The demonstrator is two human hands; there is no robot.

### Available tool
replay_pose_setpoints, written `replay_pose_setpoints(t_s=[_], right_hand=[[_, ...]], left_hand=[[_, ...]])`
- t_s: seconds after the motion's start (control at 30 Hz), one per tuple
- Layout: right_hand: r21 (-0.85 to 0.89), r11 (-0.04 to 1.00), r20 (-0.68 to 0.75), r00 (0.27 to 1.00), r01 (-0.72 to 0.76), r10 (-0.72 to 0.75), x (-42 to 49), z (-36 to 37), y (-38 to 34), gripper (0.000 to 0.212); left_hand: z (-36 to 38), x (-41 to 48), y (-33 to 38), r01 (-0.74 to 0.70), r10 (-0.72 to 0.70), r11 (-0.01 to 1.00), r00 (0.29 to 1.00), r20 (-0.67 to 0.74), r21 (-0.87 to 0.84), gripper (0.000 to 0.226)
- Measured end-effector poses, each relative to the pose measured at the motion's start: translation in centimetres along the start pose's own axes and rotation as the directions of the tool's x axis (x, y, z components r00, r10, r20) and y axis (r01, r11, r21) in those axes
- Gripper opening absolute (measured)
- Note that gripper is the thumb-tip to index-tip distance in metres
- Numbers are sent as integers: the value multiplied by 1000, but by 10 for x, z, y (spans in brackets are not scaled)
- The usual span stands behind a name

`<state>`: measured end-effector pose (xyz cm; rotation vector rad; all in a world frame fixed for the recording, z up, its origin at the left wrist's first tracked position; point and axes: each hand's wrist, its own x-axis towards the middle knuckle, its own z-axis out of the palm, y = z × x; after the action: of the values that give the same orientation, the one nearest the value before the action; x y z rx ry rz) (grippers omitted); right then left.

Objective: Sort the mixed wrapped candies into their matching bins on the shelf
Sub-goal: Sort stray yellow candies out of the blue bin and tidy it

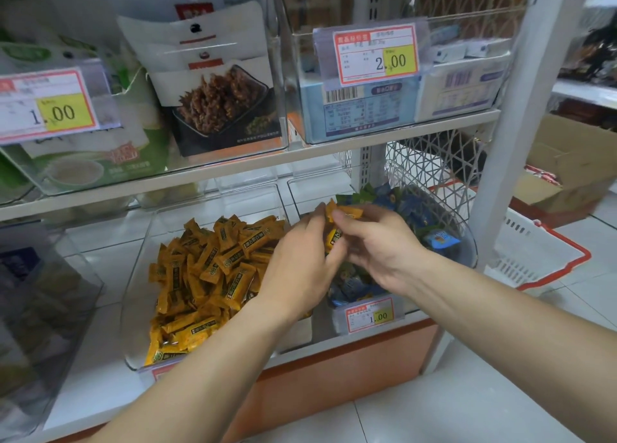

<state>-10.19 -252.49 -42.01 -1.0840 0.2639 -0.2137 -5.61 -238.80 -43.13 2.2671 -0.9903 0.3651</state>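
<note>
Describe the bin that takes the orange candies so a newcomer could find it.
Find the bottom white shelf. The middle clear bin there is heaped with orange candies, while the right-hand bin beside it holds blue candies.

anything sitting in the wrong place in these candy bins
Yes: orange candies are held over the right bin of blue candies, in the grip of the left hand and right hand; their match is the orange pile in the left bin.
</note>
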Motion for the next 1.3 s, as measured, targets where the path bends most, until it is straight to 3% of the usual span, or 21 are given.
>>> replay_pose_setpoints(t_s=[0.23,0.3,0.37,0.5,0.6,0.67,0.73,0.83,0.97,1.07,1.13,1.23,1.3], right_hand=[[-229,962,83,987,151,-135,-10,12,-22,18],[-386,899,161,975,205,-153,-15,13,-23,21],[-566,791,196,970,230,-142,-20,6,-30,30],[-787,570,111,963,236,-245,-18,-42,-47,37],[-913,356,72,939,198,-335,-13,-80,-44,30],[-955,220,120,935,201,-334,-10,-95,-37,25],[-970,93,190,939,224,-285,-8,-103,-31,21],[-966,27,249,950,258,-189,-7,-104,-26,17],[-952,-14,306,949,306,-78,-7,-101,-28,14],[-940,-126,305,946,317,109,-6,-101,-33,13],[-927,-169,297,929,336,219,-4,-102,-35,19],[-927,-158,290,917,341,274,-3,-102,-36,24],[-947,2,302,888,321,348,-4,-103,-34,30]], left_hand=[[-20,0,8,47,-81,944,992,-94,-326,5],[-28,-2,4,70,-110,932,990,-94,-356,8],[-39,-4,-5,100,-128,957,988,-87,-271,14],[-63,-10,-35,223,-223,975,975,-7,15,22],[-73,-16,-58,267,-286,936,957,55,228,24],[-74,-20,-66,254,-316,895,942,117,366,26],[-72,-23,-71,257,-357,872,916,181,418,40],[-72,-21,-67,270,-376,865,908,188,423,53],[-66,-14,-26,138,-154,949,988,34,283,42],[-40,-12,11,-36,16,991,989,149,132,32],[-13,-10,28,-65,51,997,957,287,39,35],[25,-5,37,-45,25,998,896,444,35,60],[46,-3,40,-80,24,993,852,524,85,70]])
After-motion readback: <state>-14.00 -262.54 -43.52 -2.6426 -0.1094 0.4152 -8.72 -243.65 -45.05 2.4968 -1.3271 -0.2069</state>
